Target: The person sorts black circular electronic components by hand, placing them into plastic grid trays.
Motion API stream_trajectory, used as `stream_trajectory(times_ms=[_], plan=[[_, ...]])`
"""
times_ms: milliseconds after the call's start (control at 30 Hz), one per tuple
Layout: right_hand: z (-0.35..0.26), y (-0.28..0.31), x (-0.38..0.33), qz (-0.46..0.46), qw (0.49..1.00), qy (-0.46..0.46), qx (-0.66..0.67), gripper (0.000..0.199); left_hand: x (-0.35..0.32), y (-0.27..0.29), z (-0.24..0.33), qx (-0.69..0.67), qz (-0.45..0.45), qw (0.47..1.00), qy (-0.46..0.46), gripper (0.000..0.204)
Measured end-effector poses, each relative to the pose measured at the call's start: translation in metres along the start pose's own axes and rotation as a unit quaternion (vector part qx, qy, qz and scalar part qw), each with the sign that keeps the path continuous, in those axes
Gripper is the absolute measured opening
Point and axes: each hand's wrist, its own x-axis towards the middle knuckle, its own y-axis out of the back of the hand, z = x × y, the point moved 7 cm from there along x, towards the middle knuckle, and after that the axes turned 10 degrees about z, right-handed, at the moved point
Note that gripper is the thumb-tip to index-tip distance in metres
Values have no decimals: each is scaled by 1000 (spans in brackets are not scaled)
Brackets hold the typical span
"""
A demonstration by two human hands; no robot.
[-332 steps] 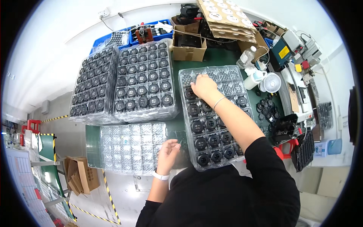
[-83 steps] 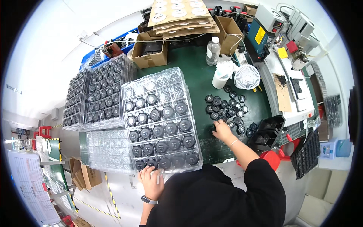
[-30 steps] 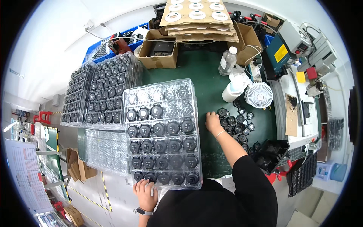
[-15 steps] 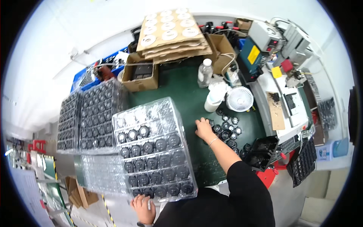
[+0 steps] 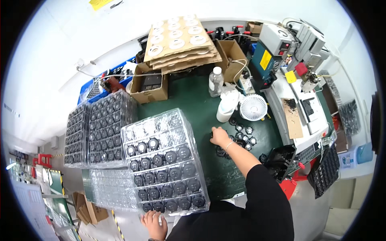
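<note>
A clear plastic tray (image 5: 161, 182) with rows of round black parts (image 5: 162, 176) stands at the front left of the green bench; its far pockets show no parts. My left hand (image 5: 155, 225) lies at the tray's near edge, fingers apart on the rim. Right of the tray, my right hand (image 5: 219, 137) is curled over the bench, with a dark piece, apparently one of the round parts, showing at the fingertips. Loose round parts (image 5: 249, 130) lie in a scattered pile beside and under my right hand, partly hidden by it.
Stacked filled trays (image 5: 105, 124) stand at the left. Behind are a cardboard box (image 5: 149, 84), layered cardboard sheets (image 5: 181, 44) and a clear bottle (image 5: 216, 82). A white fan (image 5: 253, 107) stands beyond the pile; a bench machine (image 5: 273, 48) is at the right.
My right hand has curled further, and a dark piece now shows at its fingertips. Some loose parts now lie nearer the hand. My left hand stays at the tray edge; the view has shifted slightly.
</note>
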Motion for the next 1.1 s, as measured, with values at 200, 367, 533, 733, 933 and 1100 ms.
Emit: stream_trajectory(times_ms=[200, 367, 533, 733, 933, 1100], plan=[[5, -27, 5, 5, 997, -48, 63, 72, 11, -3, 10, 7, -25, 1000, 10, 28], [-25, 6, 11, 11, 996, 61, 63, 55, -7, -2, 4, 10, -22, 999, 26, 28], [-51, -54, -29, -122, 912, 375, -115, 42, -12, 1, 7, 12, -18, 999, 32, 28], [-50, -60, -33, -110, 958, 245, -99, 41, -19, 3, 4, 19, -14, 999, 34, 28], [-33, -56, -47, -60, 978, 180, -85, 42, -13, 1, 11, 8, -18, 1000, 17, 28], [-18, 33, -33, 146, 979, 52, 135, 48, -8, 0, 7, -9, -21, 1000, 10, 27]])
